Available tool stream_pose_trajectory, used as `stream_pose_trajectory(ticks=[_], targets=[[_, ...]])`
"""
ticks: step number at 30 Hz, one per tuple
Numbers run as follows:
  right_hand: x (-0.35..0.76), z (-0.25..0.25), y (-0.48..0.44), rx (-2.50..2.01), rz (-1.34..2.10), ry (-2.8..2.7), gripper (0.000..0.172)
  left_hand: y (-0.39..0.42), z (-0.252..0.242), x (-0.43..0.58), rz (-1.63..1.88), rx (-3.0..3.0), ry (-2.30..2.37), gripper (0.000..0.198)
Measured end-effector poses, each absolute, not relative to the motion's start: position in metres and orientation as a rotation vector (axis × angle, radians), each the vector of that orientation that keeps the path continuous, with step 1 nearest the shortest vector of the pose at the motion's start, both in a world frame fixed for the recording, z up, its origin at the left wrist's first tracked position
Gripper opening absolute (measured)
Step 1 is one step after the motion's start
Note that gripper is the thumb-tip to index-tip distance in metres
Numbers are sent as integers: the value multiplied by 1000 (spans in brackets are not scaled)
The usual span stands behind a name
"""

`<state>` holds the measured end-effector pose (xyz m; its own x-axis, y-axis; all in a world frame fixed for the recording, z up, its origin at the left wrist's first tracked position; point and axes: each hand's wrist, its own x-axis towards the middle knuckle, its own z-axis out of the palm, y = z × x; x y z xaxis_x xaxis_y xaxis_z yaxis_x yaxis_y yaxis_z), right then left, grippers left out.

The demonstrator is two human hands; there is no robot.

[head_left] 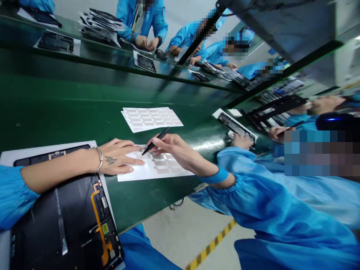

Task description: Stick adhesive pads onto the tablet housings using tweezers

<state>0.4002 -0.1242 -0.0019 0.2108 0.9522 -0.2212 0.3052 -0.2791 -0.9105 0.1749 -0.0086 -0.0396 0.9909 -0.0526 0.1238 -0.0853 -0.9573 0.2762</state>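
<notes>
My left hand (118, 157) lies flat with its fingers stretched over the left part of a white sheet of grey, rectangular stickers (137, 174), pressing it to the table. Between the thumb and fingers of my right hand (168, 144) is a pair of slim black tweezers (156, 141), tip pointing down at the sheet beside my left fingertips. Whether the tip has a sticker in it is too small to tell. Under my left forearm rests an open black device housing (75, 210) with an orange flex cable (97, 210), lying on white paper.
Beyond my hands, more sticker sheets (152, 118) lie on the green table (70, 105). A co-worker's hand (242, 141) touches a device part (236, 125) at the right. Across the raised back shelf are housings (56, 42), a stack of parts (101, 24) and other people working.
</notes>
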Motion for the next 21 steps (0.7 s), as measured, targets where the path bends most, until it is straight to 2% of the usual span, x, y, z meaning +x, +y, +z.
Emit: stream_pose_trajectory(ticks=[7, 10, 12, 16, 21], targets=[[381, -6, -135, -1554, 830, -1065, 40, -14, -40, 178, 98, 2894, -90, 43], [370, 6, -136, -1395, 719, -987, 39, -11, -29, 171, 5, 2913, -62, 43], [365, 13, -135, -1348, 704, -956, 37, 0, -16, 151, 63, 2943, 40, 42], [349, 17, -124, -1310, 762, -988, 30, 23, 6, 76, 307, 2972, 482, 33], [282, 4, -85, -1274, 1053, -1084, 46, 16, -2, 0, 261, 2956, 542, 28]])
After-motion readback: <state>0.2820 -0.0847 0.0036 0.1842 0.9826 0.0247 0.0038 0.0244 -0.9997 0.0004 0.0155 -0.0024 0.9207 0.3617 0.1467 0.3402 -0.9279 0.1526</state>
